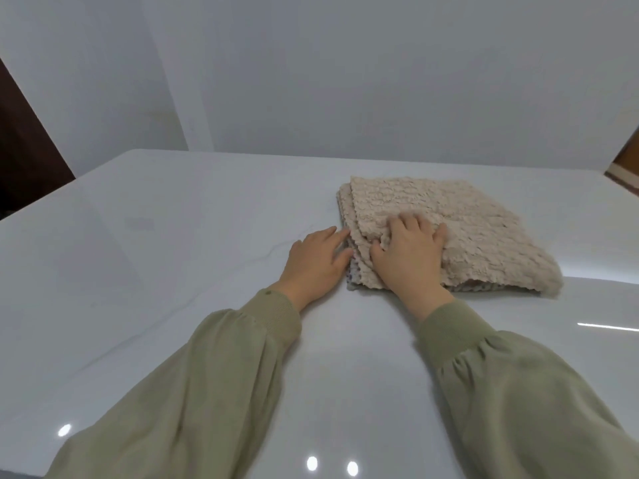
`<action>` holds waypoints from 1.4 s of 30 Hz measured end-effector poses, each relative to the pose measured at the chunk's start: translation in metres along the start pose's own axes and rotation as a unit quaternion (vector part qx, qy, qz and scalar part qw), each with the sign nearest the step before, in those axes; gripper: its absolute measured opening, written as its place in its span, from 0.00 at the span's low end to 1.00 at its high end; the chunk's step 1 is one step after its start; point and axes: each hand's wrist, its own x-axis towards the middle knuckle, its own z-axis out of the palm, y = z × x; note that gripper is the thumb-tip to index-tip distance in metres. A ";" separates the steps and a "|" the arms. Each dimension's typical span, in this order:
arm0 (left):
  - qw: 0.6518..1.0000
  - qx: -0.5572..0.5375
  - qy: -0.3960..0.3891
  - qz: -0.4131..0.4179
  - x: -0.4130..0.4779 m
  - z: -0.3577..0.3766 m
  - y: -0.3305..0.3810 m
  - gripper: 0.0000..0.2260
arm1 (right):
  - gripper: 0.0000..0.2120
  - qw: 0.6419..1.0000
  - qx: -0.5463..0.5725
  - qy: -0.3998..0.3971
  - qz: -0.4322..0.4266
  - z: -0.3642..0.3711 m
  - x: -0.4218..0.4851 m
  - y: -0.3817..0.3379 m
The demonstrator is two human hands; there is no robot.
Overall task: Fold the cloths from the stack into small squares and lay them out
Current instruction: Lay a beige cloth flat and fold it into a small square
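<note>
A stack of beige, fluffy cloths (477,233) lies on the white table (173,236), right of centre. A patterned layer shows at the stack's bottom near corner. My right hand (408,257) rests on top of the stack near its left edge, fingers spread and slightly bent into the top cloth, thumb at the edge. My left hand (314,261) lies on the table just left of the stack, with its straight fingertips touching the edges of the cloths. Both arms wear olive-green sleeves.
The glossy white table reaches to a grey wall behind. A dark opening lies past the table's left edge and a wooden piece (626,164) shows at the far right.
</note>
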 end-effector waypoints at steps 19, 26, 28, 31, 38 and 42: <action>0.999 0.025 0.001 0.032 -0.006 -0.002 -0.009 0.21 | 0.10 0.999 0.002 0.001 0.048 -0.017 0.015 -0.004; 0.996 0.000 0.092 0.004 -0.041 -0.039 -0.064 0.18 | 0.05 0.977 0.005 0.213 -0.033 -0.014 0.012 -0.039; 0.988 -0.066 0.126 -0.065 -0.051 -0.058 -0.089 0.17 | 0.05 0.958 0.087 0.253 -0.104 -0.009 0.009 -0.065; 0.957 -0.153 0.188 -0.158 -0.068 -0.085 -0.125 0.15 | 0.09 0.928 0.214 0.201 -0.230 -0.008 -0.005 -0.114; 0.937 -0.216 0.209 -0.177 -0.084 -0.101 -0.147 0.14 | 0.36 0.984 -0.025 -0.100 -0.144 0.013 -0.023 -0.134; 0.957 -0.190 0.178 -0.127 -0.078 -0.089 -0.129 0.14 | 0.28 0.984 0.008 -0.161 -0.079 0.020 -0.020 -0.137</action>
